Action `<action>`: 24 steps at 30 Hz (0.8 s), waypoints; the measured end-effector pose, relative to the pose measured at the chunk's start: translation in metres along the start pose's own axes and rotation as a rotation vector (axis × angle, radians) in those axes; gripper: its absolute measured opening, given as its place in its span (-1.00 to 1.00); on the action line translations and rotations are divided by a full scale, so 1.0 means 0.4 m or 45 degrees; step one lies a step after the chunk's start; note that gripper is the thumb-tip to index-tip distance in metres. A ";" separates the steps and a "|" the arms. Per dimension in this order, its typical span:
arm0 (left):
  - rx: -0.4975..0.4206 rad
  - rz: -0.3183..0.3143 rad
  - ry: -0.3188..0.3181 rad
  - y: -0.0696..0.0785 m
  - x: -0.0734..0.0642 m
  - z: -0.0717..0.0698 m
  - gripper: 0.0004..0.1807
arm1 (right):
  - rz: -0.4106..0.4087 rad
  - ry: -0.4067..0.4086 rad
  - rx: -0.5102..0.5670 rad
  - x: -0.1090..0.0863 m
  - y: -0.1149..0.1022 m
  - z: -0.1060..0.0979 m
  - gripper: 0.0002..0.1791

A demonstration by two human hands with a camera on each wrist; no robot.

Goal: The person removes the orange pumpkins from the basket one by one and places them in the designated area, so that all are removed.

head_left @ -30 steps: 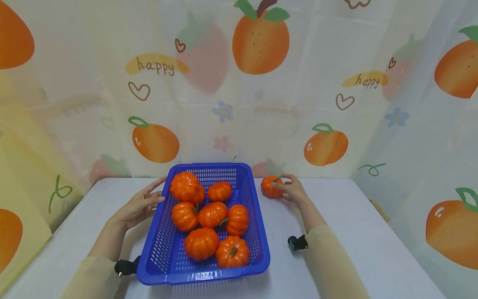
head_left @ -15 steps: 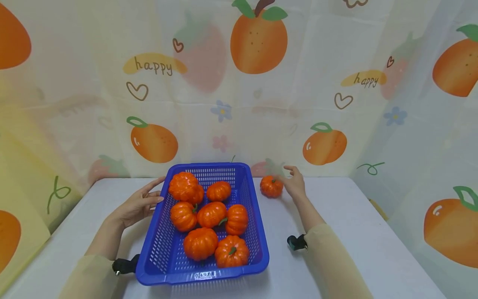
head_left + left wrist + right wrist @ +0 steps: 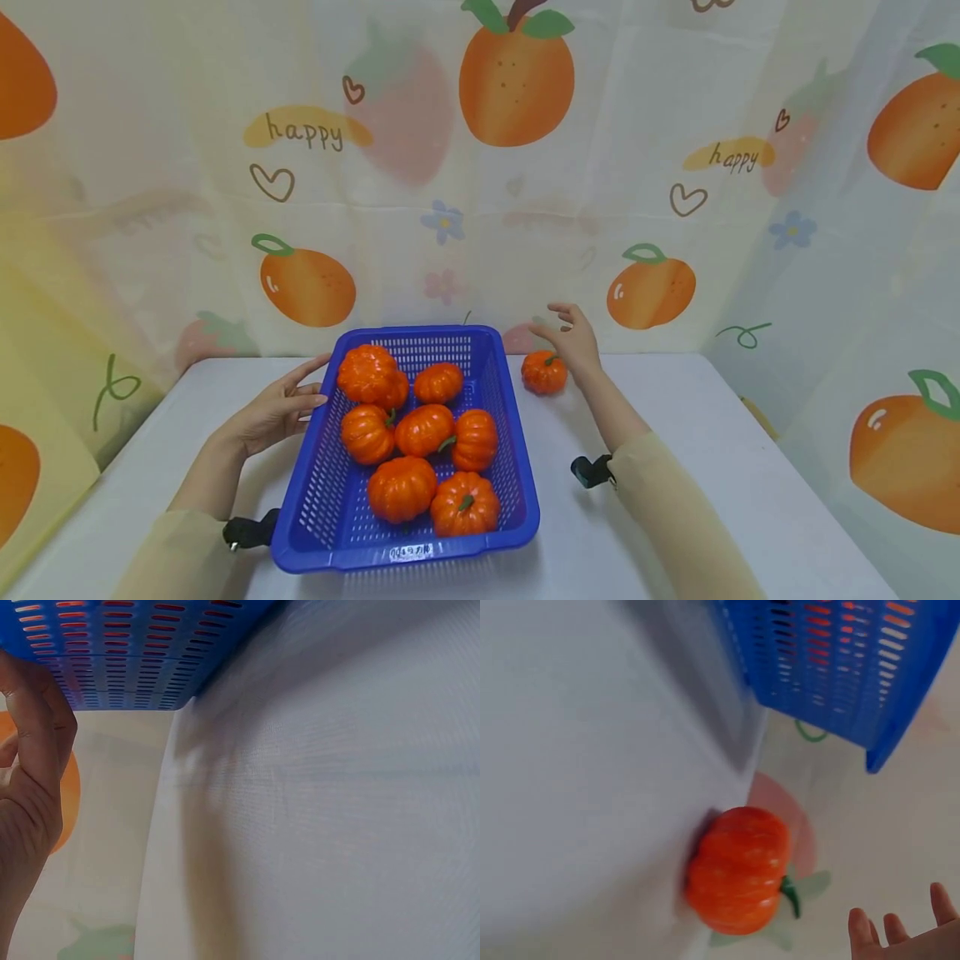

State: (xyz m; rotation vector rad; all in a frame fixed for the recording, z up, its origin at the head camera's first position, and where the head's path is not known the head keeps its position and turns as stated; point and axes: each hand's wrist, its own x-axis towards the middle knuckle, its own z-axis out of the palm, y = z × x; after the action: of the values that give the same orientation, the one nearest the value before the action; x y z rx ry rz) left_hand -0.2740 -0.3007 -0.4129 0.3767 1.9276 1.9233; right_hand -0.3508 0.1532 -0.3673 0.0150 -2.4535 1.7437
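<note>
A blue plastic basket [image 3: 480,546] with slotted walls stands on the white table, holding several small orange pumpkins [image 3: 402,489]. My left hand [image 3: 266,417] rests its fairly straight fingers against the basket's upper left side; the left wrist view has the fingers [image 3: 41,727] beside the slotted wall. One more pumpkin [image 3: 543,374], with a green stem, sits on the table right of the basket near the back edge. Raised just above and to its right is my right hand [image 3: 579,343], fingers spread and holding nothing. In the right wrist view that pumpkin [image 3: 739,870] lies apart from the fingertips [image 3: 857,919].
A curtain [image 3: 480,250] printed with fruit hangs right behind the table's back edge and along both sides. The white table [image 3: 720,467] stretches to the right of the basket. A small black wrist camera [image 3: 592,472] sits at the right sleeve.
My right hand has let go of the lone pumpkin and lifted up above it. The pumpkin stays in place on the table. The left hand and the basket hold still.
</note>
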 end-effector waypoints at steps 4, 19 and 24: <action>-0.023 -0.001 -0.014 0.000 0.000 0.000 -0.14 | -0.061 -0.029 0.010 0.001 -0.052 0.005 -0.29; -0.019 0.011 -0.009 -0.007 0.006 -0.005 -0.14 | -0.215 -0.195 0.072 -0.009 -0.207 0.091 -0.32; -0.018 0.026 -0.026 -0.004 0.002 -0.004 -0.14 | -0.225 -0.279 0.097 -0.020 -0.236 0.139 -0.34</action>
State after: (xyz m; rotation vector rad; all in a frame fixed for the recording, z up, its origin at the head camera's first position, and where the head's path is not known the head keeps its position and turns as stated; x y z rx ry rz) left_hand -0.2754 -0.3017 -0.4147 0.4118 1.9035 1.9373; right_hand -0.3407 0.0689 -0.2975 0.4393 -2.4387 1.8426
